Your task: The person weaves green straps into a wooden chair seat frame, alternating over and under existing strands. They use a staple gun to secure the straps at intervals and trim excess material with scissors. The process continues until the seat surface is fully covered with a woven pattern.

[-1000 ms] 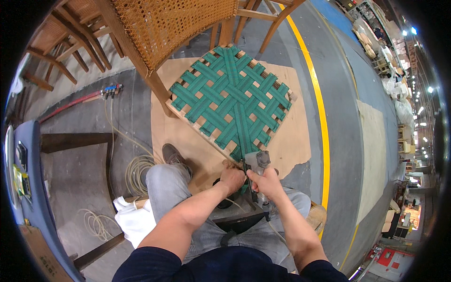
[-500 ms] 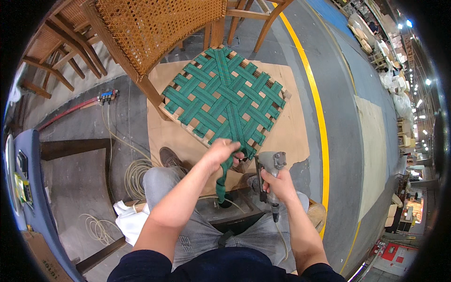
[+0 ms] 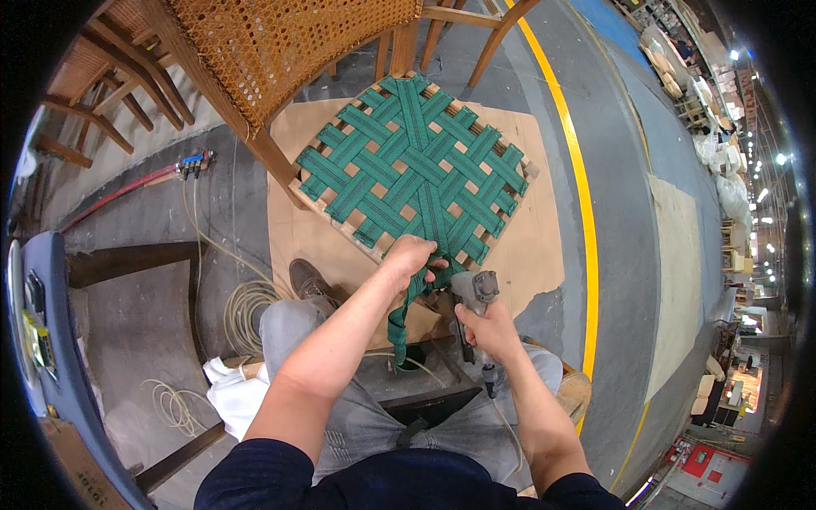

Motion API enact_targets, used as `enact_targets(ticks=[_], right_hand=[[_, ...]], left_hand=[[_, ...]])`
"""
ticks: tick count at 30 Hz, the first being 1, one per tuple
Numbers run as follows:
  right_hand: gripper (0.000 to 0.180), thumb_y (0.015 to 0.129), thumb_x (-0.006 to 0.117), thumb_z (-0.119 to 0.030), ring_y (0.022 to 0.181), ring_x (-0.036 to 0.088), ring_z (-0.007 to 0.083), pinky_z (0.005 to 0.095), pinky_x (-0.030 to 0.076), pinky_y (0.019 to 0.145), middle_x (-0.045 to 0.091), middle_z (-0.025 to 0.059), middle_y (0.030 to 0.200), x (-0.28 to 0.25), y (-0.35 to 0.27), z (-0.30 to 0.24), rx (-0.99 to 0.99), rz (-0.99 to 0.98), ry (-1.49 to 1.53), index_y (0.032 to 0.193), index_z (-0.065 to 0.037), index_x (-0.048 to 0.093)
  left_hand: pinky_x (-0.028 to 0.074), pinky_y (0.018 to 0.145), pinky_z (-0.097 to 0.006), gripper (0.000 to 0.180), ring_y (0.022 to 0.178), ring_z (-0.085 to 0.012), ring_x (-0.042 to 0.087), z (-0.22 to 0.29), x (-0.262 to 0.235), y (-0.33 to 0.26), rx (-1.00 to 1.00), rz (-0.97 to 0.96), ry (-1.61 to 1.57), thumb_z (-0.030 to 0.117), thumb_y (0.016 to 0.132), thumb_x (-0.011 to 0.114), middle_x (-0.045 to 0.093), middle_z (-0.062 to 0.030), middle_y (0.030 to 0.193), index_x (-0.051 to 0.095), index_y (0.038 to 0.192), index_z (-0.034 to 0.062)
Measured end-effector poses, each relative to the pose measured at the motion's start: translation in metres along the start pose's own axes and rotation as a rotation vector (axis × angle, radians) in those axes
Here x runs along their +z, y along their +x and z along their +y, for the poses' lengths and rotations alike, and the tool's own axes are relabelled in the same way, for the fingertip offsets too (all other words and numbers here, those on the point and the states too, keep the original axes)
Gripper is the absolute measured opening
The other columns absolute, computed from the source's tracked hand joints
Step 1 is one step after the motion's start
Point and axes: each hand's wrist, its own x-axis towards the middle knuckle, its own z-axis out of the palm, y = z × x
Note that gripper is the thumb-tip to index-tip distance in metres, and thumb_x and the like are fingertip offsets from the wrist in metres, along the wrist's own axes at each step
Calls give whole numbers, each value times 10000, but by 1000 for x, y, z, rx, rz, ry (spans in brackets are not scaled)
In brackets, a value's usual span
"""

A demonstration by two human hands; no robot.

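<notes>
In front of me stands a wooden chair whose seat is a lattice of green webbing woven over the frame. My left hand is closed on the loose green webbing strap at the seat's near corner; the strap's tail hangs down between my knees. My right hand grips a grey pneumatic staple gun by its handle, with its head close to that same corner and just right of my left hand. Whether the gun's nose touches the webbing cannot be made out.
Brown cardboard lies under the chair. The cane backrest rises at the far left, with more chairs beyond. A coiled air hose lies left of my foot. A blue bench stands at the left edge; a yellow floor line runs right.
The staple gun in my right hand has moved left and slightly up, toward the seat corner. My left hand still holds the strap and has shifted slightly.
</notes>
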Motion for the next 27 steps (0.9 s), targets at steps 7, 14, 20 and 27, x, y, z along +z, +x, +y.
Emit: enact_targets(ticks=[7,14,20,27], right_hand=[[222,936,726,-168,506,572,98,293,450,449,604,-5,678,17,-8,-8,-2,-10,-47,1036,-19,595],[205,954,716,-187,549,606,119,294,502,496,610,10,676,-4,-28,5,6,25,125,1022,-12,635],[275,955,731,-249,581,622,163,325,519,533,652,77,714,-118,-117,34,-68,475,342,1000,3,631],[419,941,740,-351,591,620,188,341,534,547,621,90,797,-217,-213,196,142,786,768,1088,7,580]], left_hand=[[528,495,-317,290,823,-237,740,-5,-7,-1,-2,-35,-33,139,1042,499,732,-203,1052,600,1136,-116],[533,513,-318,288,902,-255,749,-4,3,0,-28,-82,-16,141,1027,524,728,-185,1102,609,1175,-92],[546,570,-296,286,720,-182,687,-9,-7,-25,63,-43,111,198,1036,546,742,-135,995,634,1166,-41],[593,662,-360,223,712,-236,702,-40,20,-60,25,-105,165,202,1038,561,725,-146,886,617,1132,8]])
